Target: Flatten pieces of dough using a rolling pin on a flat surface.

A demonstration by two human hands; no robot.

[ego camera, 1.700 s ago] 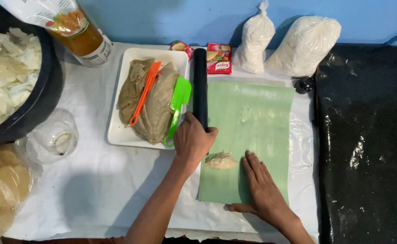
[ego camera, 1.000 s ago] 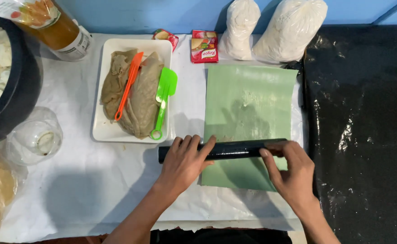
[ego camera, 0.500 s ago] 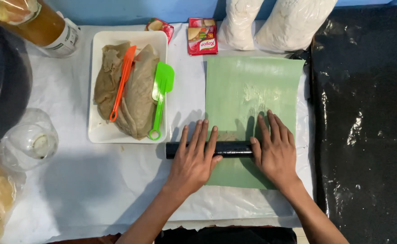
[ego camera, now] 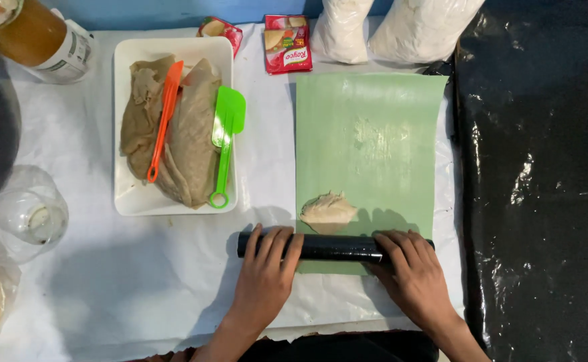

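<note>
A black rolling pin [ego camera: 334,247] lies crosswise over the near end of a green mat [ego camera: 374,134]. My left hand [ego camera: 265,275] presses flat on the pin's left end. My right hand [ego camera: 411,271] presses flat on its right end. Just beyond the pin a flattened piece of pale dough [ego camera: 327,210] rests on the mat's left side. A floury smear marks the mat's middle.
A white tray [ego camera: 126,201] at the left holds a brownish dough mass, an orange spatula [ego camera: 163,117] and a green spatula [ego camera: 225,144]. Seasoning packets [ego camera: 287,43] and white bags [ego camera: 414,30] sit at the back. A clear bag [ego camera: 19,218] and jar stand left; black sheet right.
Both hands took the rolling pin from beside the tray, laid it across the mat and rolled it toward me; the dough lump is now flattened and uncovered beyond the pin.
</note>
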